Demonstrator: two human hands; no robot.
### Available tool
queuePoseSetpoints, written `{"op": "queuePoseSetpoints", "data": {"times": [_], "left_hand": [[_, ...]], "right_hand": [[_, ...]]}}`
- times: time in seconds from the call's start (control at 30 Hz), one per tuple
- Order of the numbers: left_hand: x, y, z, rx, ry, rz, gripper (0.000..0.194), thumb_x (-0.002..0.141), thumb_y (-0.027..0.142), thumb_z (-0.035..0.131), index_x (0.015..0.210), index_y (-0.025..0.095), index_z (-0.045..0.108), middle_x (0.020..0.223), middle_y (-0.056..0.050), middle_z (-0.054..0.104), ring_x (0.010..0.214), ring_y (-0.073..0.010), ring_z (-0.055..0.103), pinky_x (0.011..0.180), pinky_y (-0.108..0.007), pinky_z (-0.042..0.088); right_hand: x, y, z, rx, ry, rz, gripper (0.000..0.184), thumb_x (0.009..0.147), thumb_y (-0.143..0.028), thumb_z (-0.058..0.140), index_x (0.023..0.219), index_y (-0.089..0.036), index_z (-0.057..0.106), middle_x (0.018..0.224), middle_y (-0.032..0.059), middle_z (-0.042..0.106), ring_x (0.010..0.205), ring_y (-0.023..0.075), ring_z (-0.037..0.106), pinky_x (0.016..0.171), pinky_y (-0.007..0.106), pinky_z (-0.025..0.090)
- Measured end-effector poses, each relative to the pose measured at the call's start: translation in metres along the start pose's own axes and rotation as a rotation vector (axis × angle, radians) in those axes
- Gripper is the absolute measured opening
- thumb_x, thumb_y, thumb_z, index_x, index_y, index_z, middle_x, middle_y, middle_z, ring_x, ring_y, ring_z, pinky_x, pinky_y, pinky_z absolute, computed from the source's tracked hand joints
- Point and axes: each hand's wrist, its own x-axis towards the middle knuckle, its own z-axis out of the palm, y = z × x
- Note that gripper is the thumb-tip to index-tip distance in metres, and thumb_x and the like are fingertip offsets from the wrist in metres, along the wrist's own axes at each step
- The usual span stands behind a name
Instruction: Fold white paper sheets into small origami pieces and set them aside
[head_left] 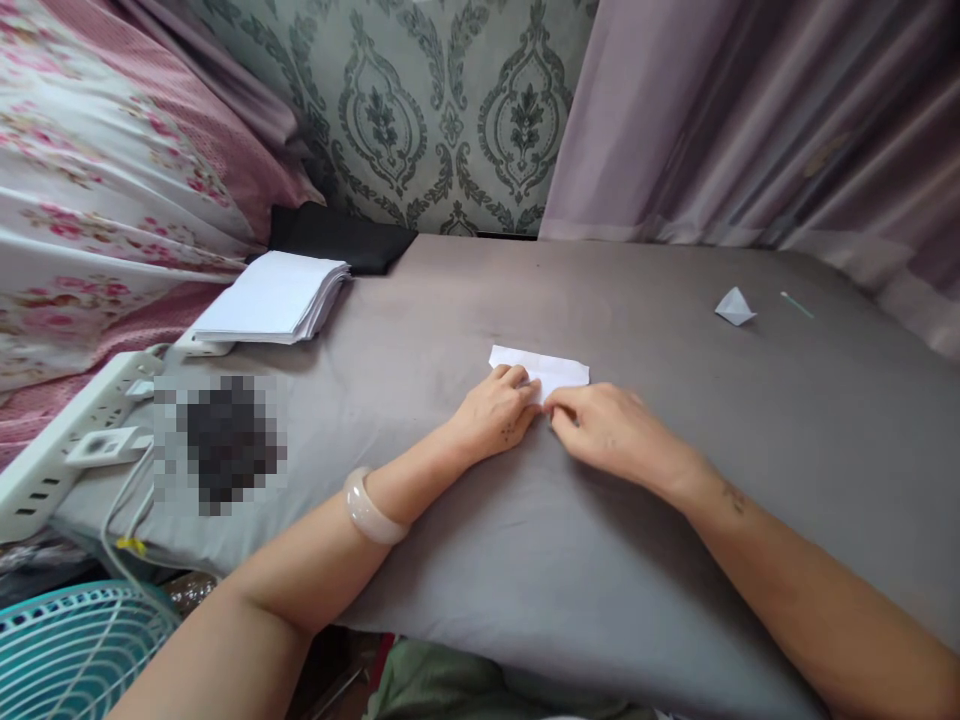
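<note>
At the lower left of the frame there is a fan (79, 655), and at the bottom middle some green clothing (442, 680) is seen. The left arm carries a pale bangle (370, 508). The left hand (495, 410) lies over the left part of a small white paper (551, 370), which is on the grey cloth (480, 560) at the centre of the frame. Its fingers are bent upon the paper; whether its grip is closed, I cannot tell. The right hand (611, 425) is just beside, and its grip is closed, with thumb and forefinger pinching the near edge of the paper.

At the left edge of the frame is a power strip (45, 470), and right of it a dark, pixelated thing (231, 442). Farther, in the upper left, is a paper stack (274, 295). In the upper right lie a folded paper (735, 307) with a pointed top and, near it, a thin stick (799, 306). Behind the stack is a black sheet (341, 238); farthest stands the patterned wall (454, 110).
</note>
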Motion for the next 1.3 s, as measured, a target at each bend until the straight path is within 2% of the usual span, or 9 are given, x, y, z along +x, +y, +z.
{"op": "queuePoseSetpoints", "data": {"times": [0.1, 0.2, 0.37, 0.53, 0.63, 0.9, 1.13, 1.23, 1.3], "left_hand": [[-0.001, 0.007, -0.001, 0.042, -0.031, -0.022, 0.032, 0.097, 0.029, 0.037, 0.117, 0.011, 0.055, 0.112, -0.014, 0.056, 0.112, -0.0262, 0.048, 0.101, -0.039, 0.043], [-0.001, 0.011, -0.002, 0.060, -0.046, -0.029, 0.035, 0.097, 0.027, 0.035, 0.122, 0.009, 0.051, 0.114, -0.015, 0.055, 0.114, -0.0269, 0.047, 0.103, -0.040, 0.041], [-0.001, 0.011, 0.000, 0.042, -0.055, -0.047, 0.037, 0.097, 0.027, 0.035, 0.127, 0.009, 0.048, 0.118, -0.017, 0.052, 0.117, -0.0276, 0.045, 0.104, -0.042, 0.040], [-0.004, 0.010, -0.001, 0.041, -0.056, -0.112, 0.043, 0.097, 0.032, 0.035, 0.134, 0.011, 0.045, 0.124, -0.017, 0.047, 0.117, -0.0285, 0.044, 0.100, -0.043, 0.041], [-0.005, 0.013, -0.004, 0.067, -0.065, -0.130, 0.044, 0.098, 0.031, 0.032, 0.137, 0.014, 0.045, 0.121, -0.016, 0.051, 0.114, -0.0279, 0.046, 0.099, -0.042, 0.041], [-0.010, 0.026, -0.004, 0.169, -0.021, -0.243, 0.041, 0.098, 0.032, 0.032, 0.133, 0.022, 0.049, 0.130, -0.012, 0.055, 0.122, -0.0356, 0.045, 0.099, -0.054, 0.034], [-0.009, 0.024, 0.002, 0.225, -0.009, -0.232, 0.041, 0.097, 0.032, 0.033, 0.132, 0.018, 0.049, 0.119, -0.015, 0.056, 0.114, -0.0308, 0.051, 0.104, -0.049, 0.032], [-0.009, 0.023, -0.002, 0.203, 0.000, -0.232, 0.038, 0.096, 0.033, 0.035, 0.127, 0.018, 0.051, 0.113, -0.014, 0.056, 0.108, -0.0290, 0.053, 0.098, -0.046, 0.036], [-0.008, 0.019, -0.005, 0.167, 0.027, -0.277, 0.038, 0.093, 0.037, 0.044, 0.123, 0.015, 0.051, 0.113, -0.015, 0.055, 0.106, -0.0292, 0.053, 0.093, -0.043, 0.039]], "right_hand": [[0.026, 0.028, 0.010, 0.074, 0.343, 0.060, 0.028, 0.087, -0.018, 0.044, 0.100, -0.019, 0.069, 0.105, 0.0090, 0.069, 0.097, 0.0248, 0.060, 0.085, 0.036, 0.046], [0.044, 0.047, 0.027, 0.124, 0.461, -0.079, 0.031, 0.088, -0.021, 0.049, 0.112, -0.014, 0.066, 0.114, 0.0114, 0.067, 0.109, 0.0270, 0.055, 0.098, 0.040, 0.042], [0.052, 0.052, 0.045, 0.123, 0.432, -0.154, 0.033, 0.088, -0.028, 0.053, 0.118, -0.017, 0.063, 0.117, 0.0112, 0.066, 0.112, 0.0293, 0.052, 0.095, 0.044, 0.041], [0.053, 0.050, 0.046, 0.060, 0.418, -0.173, 0.033, 0.089, -0.031, 0.054, 0.118, -0.018, 0.062, 0.112, 0.0107, 0.065, 0.107, 0.0291, 0.051, 0.090, 0.043, 0.040], [0.054, 0.049, 0.047, 0.052, 0.433, -0.159, 0.030, 0.088, -0.031, 0.055, 0.115, -0.019, 0.063, 0.106, 0.0102, 0.064, 0.102, 0.0281, 0.050, 0.088, 0.041, 0.039], [0.051, 0.045, 0.050, 0.016, 0.399, -0.207, 0.027, 0.092, -0.026, 0.049, 0.113, -0.023, 0.067, 0.093, 0.0071, 0.064, 0.091, 0.0241, 0.050, 0.086, 0.040, 0.033], [0.047, 0.043, 0.049, -0.043, 0.362, -0.252, 0.029, 0.095, -0.026, 0.047, 0.112, -0.026, 0.070, 0.091, 0.0082, 0.060, 0.088, 0.0236, 0.047, 0.083, 0.039, 0.033], [0.046, 0.042, 0.047, -0.066, 0.337, -0.262, 0.030, 0.094, -0.023, 0.047, 0.114, -0.027, 0.070, 0.091, 0.0083, 0.059, 0.087, 0.0234, 0.047, 0.080, 0.039, 0.034], [0.045, 0.041, 0.046, -0.088, 0.322, -0.271, 0.032, 0.094, -0.022, 0.046, 0.115, -0.026, 0.069, 0.091, 0.0087, 0.059, 0.086, 0.0233, 0.046, 0.080, 0.038, 0.034]]}}
